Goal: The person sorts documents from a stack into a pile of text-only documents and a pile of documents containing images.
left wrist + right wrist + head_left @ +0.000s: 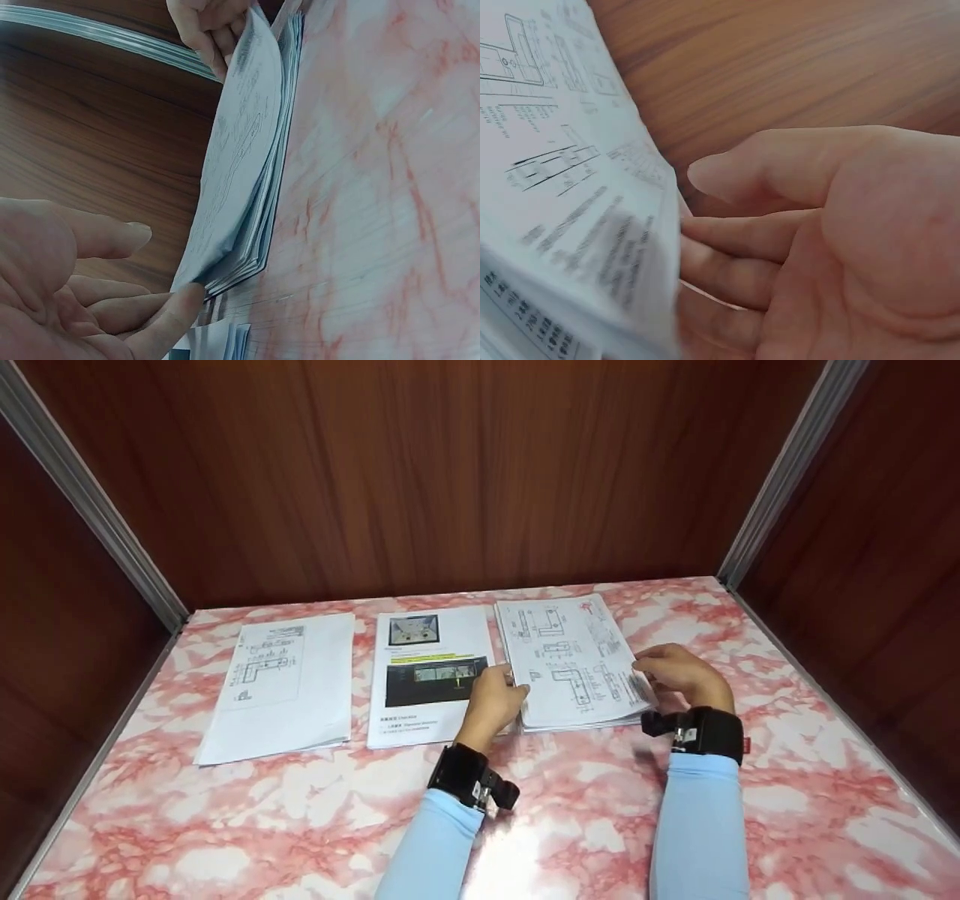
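Note:
A stack of printed sheets (592,649) with technical drawings lies at the right of the row on the table. At its left edge is my left hand (495,701), fingertips right at the paper and thumb held apart, as the left wrist view shows. On the opposite side, my right hand (686,679) has its fingers behind the edge of the top sheets, its thumb off the paper. In the right wrist view the top sheet (577,187) bows upward, with more printed pages under it. The left wrist view shows the pile's layered edges (259,225) slightly fanned.
Left of the stack lies a second pile (431,720) with colour pictures and a yellow highlighted line. Farther left is a third pile (322,682) with a drawing on top. Brown wood-grain panels (450,472) enclose the red-and-white marbled table (300,817) at the back and sides.

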A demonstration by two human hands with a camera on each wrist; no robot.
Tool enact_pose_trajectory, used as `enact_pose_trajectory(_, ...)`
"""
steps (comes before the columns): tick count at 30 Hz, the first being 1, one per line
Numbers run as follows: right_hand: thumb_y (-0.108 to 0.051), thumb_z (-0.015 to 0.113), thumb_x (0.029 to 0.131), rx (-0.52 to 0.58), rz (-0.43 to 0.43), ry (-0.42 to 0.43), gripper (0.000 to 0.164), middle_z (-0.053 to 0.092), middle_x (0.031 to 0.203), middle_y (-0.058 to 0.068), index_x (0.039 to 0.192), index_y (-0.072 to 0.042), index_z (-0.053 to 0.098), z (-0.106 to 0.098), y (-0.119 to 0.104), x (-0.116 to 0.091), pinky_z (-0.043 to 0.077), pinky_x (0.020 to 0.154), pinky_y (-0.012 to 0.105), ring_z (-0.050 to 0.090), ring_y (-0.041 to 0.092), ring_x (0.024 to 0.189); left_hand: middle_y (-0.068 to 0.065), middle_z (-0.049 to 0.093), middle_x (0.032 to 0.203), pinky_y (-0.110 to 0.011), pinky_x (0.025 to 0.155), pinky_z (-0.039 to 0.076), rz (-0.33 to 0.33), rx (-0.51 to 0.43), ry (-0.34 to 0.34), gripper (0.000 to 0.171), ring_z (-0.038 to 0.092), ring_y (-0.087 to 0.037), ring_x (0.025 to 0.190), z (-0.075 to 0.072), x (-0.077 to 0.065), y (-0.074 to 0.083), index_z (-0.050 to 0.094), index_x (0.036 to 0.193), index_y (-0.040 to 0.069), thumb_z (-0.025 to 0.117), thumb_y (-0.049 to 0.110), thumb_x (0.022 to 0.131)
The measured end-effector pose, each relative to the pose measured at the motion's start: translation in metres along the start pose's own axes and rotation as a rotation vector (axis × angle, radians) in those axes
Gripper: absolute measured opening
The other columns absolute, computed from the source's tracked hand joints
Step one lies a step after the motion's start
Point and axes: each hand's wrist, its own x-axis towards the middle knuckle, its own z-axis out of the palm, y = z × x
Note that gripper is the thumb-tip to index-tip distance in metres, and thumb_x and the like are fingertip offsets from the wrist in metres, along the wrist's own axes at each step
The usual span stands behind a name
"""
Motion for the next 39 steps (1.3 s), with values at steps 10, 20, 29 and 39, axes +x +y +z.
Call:
enact_pose_trajectory(10,-0.024,0.053,0.102,-0.095,-0.015,-0.029,0.050,0.056,0.136,0.025,0.138,0.011,0.057,0.0022,-0.0001,0.0053,0.043,0.105,0.044,0.054,0.034,0.121,-0.019,0.075,0.110,-0.041,0.094,0.055,0.014,0.099,0.003,0.028,0.070,-0.026,0.101,0.0013,-0.0011,0.0005,0.070,0.116,-0.007,0.071,0.011,0.094)
enact_pose_trajectory(20,-0.023,0.054,0.101,-0.057,0.035,-0.033,0.055,0.053,0.137,0.024,0.143,0.013,0.051,0.0050,-0.0015,0.0079,0.041,0.107,0.041,0.053,0.031,0.119,-0.022,0.074,0.115,-0.044,0.098,0.054,0.023,0.128,-0.010,0.036,0.070,-0.031,0.109,-0.0006,-0.0017,0.0004,0.067,0.122,-0.010,0.071,0.013,0.095)
enact_pose_trajectory(29,-0.023,0.054,0.099,-0.042,0.057,-0.032,0.050,0.052,0.130,0.022,0.137,0.010,0.051,0.0050,0.0004,0.0079,0.042,0.101,0.039,0.053,0.031,0.114,-0.017,0.076,0.106,-0.042,0.092,0.055,0.011,0.132,-0.013,0.031,0.069,-0.026,0.098,-0.0015,-0.0007,-0.0013,0.070,0.117,-0.007,0.072,0.014,0.094)
enact_pose_trajectory(39,-0.023,0.055,0.099,-0.037,0.021,-0.031,0.036,0.061,0.096,0.012,0.117,0.008,0.061,0.0008,-0.0065,0.0053,0.048,0.083,0.039,0.058,0.029,0.088,-0.024,0.070,0.122,-0.044,0.103,0.052,0.013,0.130,-0.042,0.050,0.066,-0.034,0.119,-0.0059,-0.0049,0.0063,0.061,0.134,-0.011,0.071,0.017,0.095)
